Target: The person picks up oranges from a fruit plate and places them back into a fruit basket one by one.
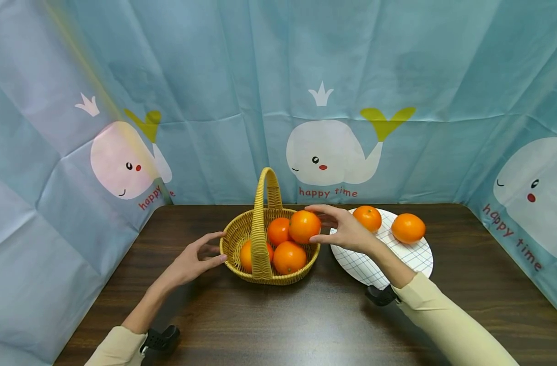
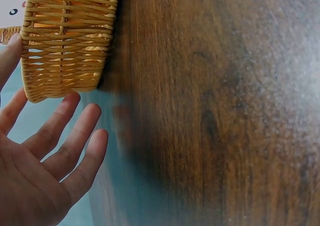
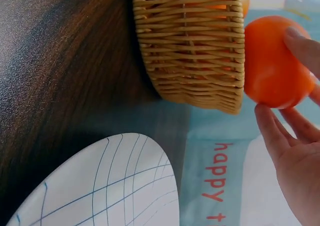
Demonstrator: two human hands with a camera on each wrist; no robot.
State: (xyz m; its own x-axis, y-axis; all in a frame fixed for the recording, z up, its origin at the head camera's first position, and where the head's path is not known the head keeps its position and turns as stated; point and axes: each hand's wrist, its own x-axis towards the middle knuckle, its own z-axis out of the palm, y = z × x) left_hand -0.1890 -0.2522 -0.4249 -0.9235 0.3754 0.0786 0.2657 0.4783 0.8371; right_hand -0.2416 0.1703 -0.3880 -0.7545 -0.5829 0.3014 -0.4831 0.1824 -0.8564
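A yellow wicker basket (image 1: 234, 241) with a tall arched handle stands on the table and has several oranges (image 1: 289, 257) in it. At its right rim my right hand (image 1: 347, 230) grips another orange (image 1: 304, 226) between thumb and fingers. The right wrist view shows this held orange (image 3: 277, 61) level with the rim, partly overlapping it. My left hand (image 1: 193, 262) is at the basket's left end, thumb and fingers spread, with fingertips at the rim. In the left wrist view its fingers (image 2: 75, 148) look relaxed and curl round nothing.
To the basket's right lies a white plate (image 1: 408, 254) with a blue grid pattern. Two oranges rest on it, one at the back (image 1: 368, 218) and one to the right (image 1: 408, 228). Behind the dark wooden table (image 1: 278, 320) hangs a blue whale-print curtain (image 1: 214, 101).
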